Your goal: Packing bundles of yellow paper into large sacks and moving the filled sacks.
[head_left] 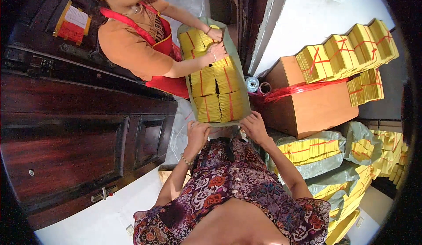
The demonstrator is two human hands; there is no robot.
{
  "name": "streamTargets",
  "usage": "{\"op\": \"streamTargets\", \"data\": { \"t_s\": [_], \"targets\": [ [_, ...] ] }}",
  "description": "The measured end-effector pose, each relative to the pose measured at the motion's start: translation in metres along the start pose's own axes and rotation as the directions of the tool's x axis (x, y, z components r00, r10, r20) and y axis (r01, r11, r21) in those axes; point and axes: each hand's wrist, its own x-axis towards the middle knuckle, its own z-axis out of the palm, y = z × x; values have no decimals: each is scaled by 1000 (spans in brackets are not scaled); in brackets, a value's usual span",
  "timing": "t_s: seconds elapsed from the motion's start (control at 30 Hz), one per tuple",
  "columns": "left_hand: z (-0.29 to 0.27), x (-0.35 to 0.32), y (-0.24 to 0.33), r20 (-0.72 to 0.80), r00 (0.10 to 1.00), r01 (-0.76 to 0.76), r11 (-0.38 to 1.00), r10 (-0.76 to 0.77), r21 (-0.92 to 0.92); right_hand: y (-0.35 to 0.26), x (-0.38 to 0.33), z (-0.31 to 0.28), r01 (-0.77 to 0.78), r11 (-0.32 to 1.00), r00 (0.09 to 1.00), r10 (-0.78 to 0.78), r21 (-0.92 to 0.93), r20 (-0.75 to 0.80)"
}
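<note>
In front of me stands a grey-green woven sack [241, 67], its mouth spread wide around bundles of yellow paper [205, 106] tied with red string. My left hand [198, 133] pinches the near left part of the sack's rim. At the near right corner my right hand [253, 125] grips the same rim, its fingers closed over the edge. Across the sack, a person in an orange shirt and red apron [163, 80] presses both hands [216, 47] onto the far bundles.
To the right, an orange-brown cabinet [323, 108] carries stacked yellow paper bundles [338, 54] and loose red string [281, 91]. Rolls of string [252, 84] stand beside it. Filled sacks [316, 150] sit at my lower right. Dark wooden doors [74, 144] line the left.
</note>
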Motion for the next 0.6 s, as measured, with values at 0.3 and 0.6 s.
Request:
{"op": "streamTargets", "data": {
  "t_s": [0.3,0.6],
  "targets": [
    [1,-4,1,-38,993,107,990,-111,-90,-2,5,8,9,999,1000,-8,53,-25],
    [1,12,-28,-426,820,214,895,-382,-392,2,12,9,-11,992,995,23,126,-95]
  ]
}}
